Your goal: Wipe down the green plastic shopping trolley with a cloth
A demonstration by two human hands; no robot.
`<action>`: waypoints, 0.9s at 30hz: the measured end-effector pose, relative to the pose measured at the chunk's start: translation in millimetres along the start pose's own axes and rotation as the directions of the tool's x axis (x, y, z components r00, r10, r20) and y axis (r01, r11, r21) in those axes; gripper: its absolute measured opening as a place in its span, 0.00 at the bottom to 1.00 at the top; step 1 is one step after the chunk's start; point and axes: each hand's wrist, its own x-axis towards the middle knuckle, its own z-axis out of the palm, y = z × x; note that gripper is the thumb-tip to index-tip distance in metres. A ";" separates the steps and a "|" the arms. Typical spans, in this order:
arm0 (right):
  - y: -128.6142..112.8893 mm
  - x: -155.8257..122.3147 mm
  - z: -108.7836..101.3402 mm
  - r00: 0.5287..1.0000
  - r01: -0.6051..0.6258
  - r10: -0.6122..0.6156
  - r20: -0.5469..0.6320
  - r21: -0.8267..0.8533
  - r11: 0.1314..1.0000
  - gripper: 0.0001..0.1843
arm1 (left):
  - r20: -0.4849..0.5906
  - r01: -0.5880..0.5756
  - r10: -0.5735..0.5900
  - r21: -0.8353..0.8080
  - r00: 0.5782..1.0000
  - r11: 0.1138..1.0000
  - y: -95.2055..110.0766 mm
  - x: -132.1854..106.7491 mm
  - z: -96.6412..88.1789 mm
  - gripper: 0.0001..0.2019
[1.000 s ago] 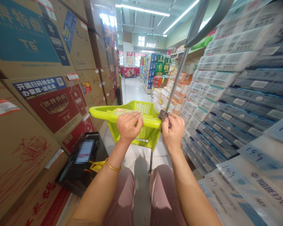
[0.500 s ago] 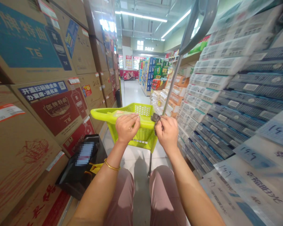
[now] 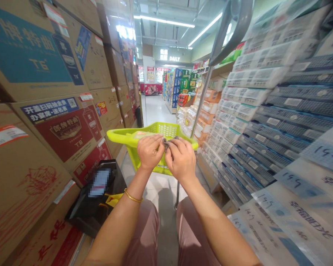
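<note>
Pinching a small dark cloth (image 3: pixel 166 142) between them, your left hand (image 3: pixel 150 150) and right hand (image 3: pixel 180 160) meet over the near rim of the lime-green basket (image 3: pixel 122 135). Your left fingers (image 3: pixel 158 141) are curled onto one end of the cloth, and your right fingers (image 3: pixel 174 145) are bent over its other end, so both hands are grasping it; most of the cloth is hidden under your knuckles and its exact shape cannot be made out. The two hands touch each other at the fingertips. The basket rim lies directly beneath and just beyond your fingers, and its mesh wall shows below them. A grey metal pole (image 3: pixel 201 101) rises just to the right of your right fingers, up toward a curved handle (image 3: pixel 233 29). A gold bangle (image 3: pixel 132 196) sits on your left wrist. Well to the left of your fingers stand stacked cardboard boxes (image 3: pixel 58 125), with a black bag (image 3: pixel 97 192) at their foot. To the right are stacked tissue packs (image 3: pixel 266 122).
</note>
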 end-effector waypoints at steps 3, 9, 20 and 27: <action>10.6 -2.3 1.0 1.000 0.008 -0.008 -0.022 -0.020 1.000 0.13 | 0.026 0.011 -0.011 0.013 1.000 1.000 0.4 0.5 -0.5 0.09; 54.9 1.3 -12.1 0.998 -0.044 0.044 -0.055 0.018 0.999 0.11 | 0.001 -0.012 0.012 0.014 1.000 1.000 0.1 1.4 0.8 0.09; 106.6 5.2 -6.0 0.961 -0.274 0.267 0.076 0.406 0.872 0.16 | 0.000 -0.017 0.017 0.003 1.000 1.000 -1.4 3.3 -2.1 0.10; 87.1 2.2 -8.7 0.956 -0.291 0.278 0.090 0.352 0.890 0.17 | 0.023 -0.028 0.029 -0.020 0.999 0.999 -9.3 1.6 -10.6 0.10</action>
